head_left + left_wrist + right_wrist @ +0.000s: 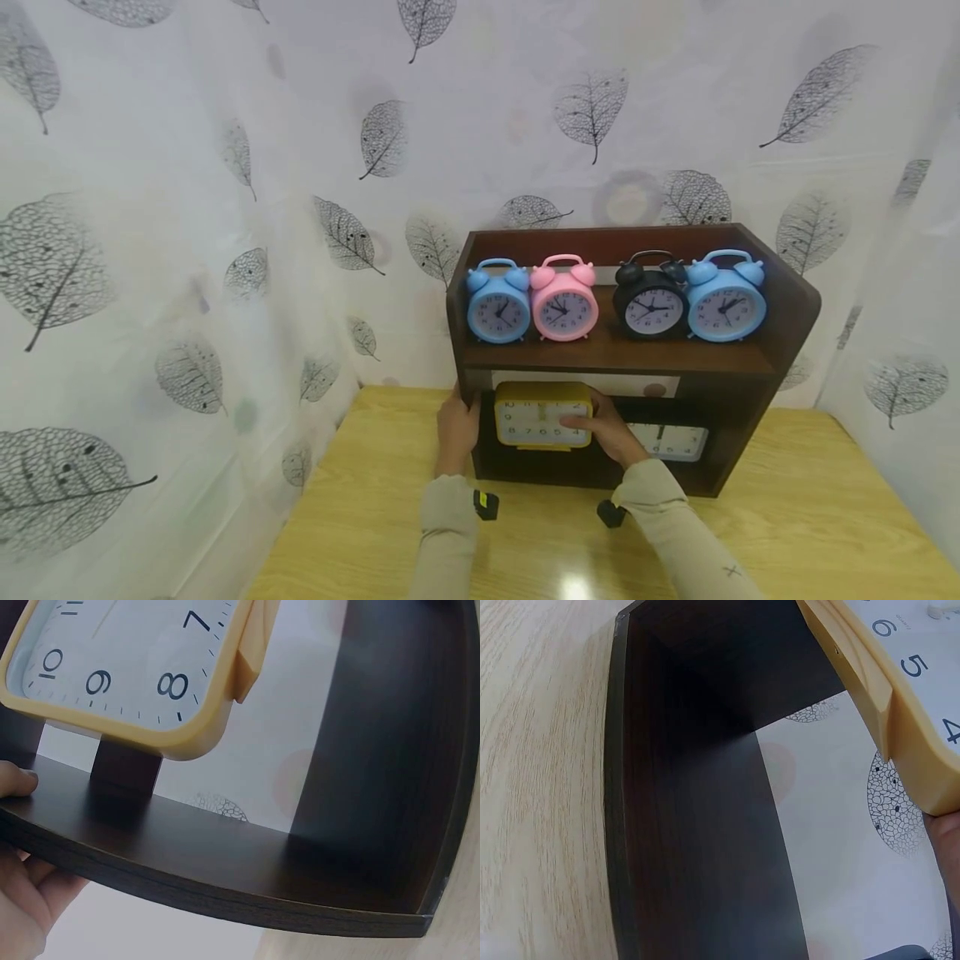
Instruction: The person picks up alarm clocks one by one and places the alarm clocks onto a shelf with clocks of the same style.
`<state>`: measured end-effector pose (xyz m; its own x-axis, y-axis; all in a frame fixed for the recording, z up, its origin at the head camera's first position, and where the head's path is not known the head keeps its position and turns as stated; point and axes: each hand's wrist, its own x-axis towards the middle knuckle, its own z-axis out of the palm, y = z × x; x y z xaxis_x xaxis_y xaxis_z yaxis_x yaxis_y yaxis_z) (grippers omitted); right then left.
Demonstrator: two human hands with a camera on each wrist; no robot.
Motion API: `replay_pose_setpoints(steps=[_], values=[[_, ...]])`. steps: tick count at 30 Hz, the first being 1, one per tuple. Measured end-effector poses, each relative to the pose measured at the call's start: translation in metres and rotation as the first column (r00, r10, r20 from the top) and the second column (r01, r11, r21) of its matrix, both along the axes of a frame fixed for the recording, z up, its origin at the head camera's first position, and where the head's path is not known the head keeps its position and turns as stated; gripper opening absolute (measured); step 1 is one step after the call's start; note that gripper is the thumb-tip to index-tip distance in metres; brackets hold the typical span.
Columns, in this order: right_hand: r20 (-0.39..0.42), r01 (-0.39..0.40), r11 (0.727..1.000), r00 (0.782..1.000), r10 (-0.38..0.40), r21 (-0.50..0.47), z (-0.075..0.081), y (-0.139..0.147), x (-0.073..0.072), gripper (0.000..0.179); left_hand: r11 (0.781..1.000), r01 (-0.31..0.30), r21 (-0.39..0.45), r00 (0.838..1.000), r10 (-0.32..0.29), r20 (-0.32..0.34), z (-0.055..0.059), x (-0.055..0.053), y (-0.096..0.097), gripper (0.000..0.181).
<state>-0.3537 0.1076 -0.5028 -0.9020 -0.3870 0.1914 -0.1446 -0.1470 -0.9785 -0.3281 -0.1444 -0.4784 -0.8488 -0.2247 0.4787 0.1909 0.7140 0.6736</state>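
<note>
My right hand (611,429) holds a yellow rectangular desk clock (525,423) by its right side, the thumb across the front of its face. The clock is at the left part of the lower compartment of a dark brown wooden shelf (615,360). In the right wrist view, the clock's base (855,679) hangs above the compartment's bottom board (705,847). My left hand (456,429) grips the shelf's left side panel (225,881), thumb inside and fingers outside. To the right of my right hand stands a rectangular clock with a white face (686,446), partly hidden by that hand.
On the upper level stand a blue twin-bell alarm clock (498,317), a pink one (565,315), a black one (651,310) and another blue one (726,312). The shelf sits on a light wood table (360,500), before a leaf-patterned curtain (480,133).
</note>
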Motion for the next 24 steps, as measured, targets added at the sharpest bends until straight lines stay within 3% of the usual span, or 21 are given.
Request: replay_pose_setpoints(steps=[11,24], values=[[-0.004,-0.037,0.999,0.999,0.037,-0.019,0.015,-0.003,0.006,0.042,1.0,0.01,-0.011,1.0,-0.011,-0.018,0.004,-0.004,0.002,0.038],[0.008,-0.05,0.998,0.999,0.05,-0.024,0.008,-0.008,0.004,0.039,1.0,-0.001,-0.003,1.0,0.001,-0.005,0.001,0.0,0.0,0.039]])
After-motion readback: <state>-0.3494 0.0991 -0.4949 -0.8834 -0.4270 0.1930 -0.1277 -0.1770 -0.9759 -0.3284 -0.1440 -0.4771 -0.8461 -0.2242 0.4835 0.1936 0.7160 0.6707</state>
